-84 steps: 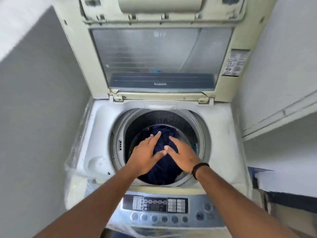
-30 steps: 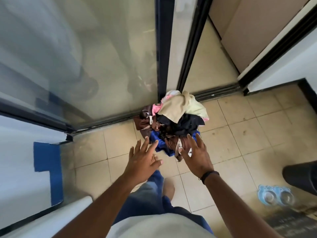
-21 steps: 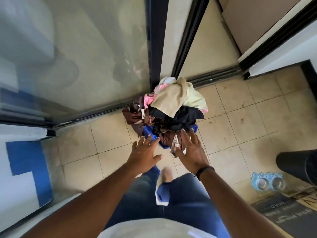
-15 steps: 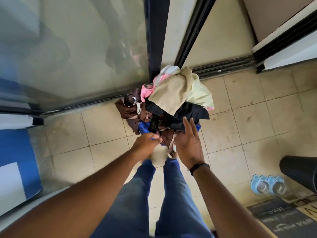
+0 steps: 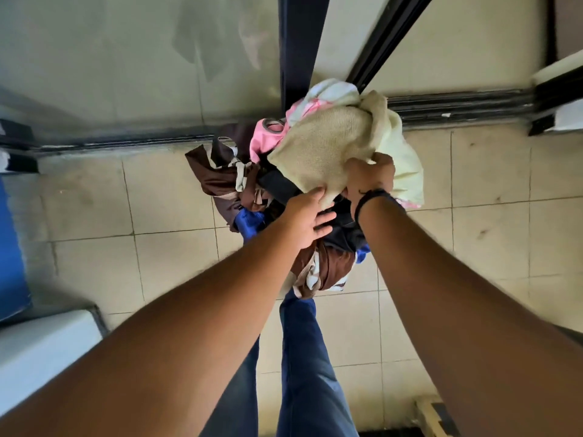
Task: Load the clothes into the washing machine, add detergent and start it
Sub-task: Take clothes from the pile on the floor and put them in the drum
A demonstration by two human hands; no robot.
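Fingers of both hands work into the heaped pile of mixed clothes (image 5: pixel 303 190) on the beige tiled floor (image 5: pixel 151 197) at centre frame: the right hand (image 5: pixel 367 176) grips a coarse beige cloth (image 5: pixel 328 143), while the left hand (image 5: pixel 307 217) lies with straight fingers on dark fabric. By my reading, loading is unfinished; detergent and starting remain, and no washing machine is in view.

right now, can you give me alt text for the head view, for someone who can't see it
Seen from above, a person bends over a pile of clothes on a tiled floor beside a glass sliding door. The right hand grips a beige knit garment on top, and the left hand reaches into the dark clothes beneath.
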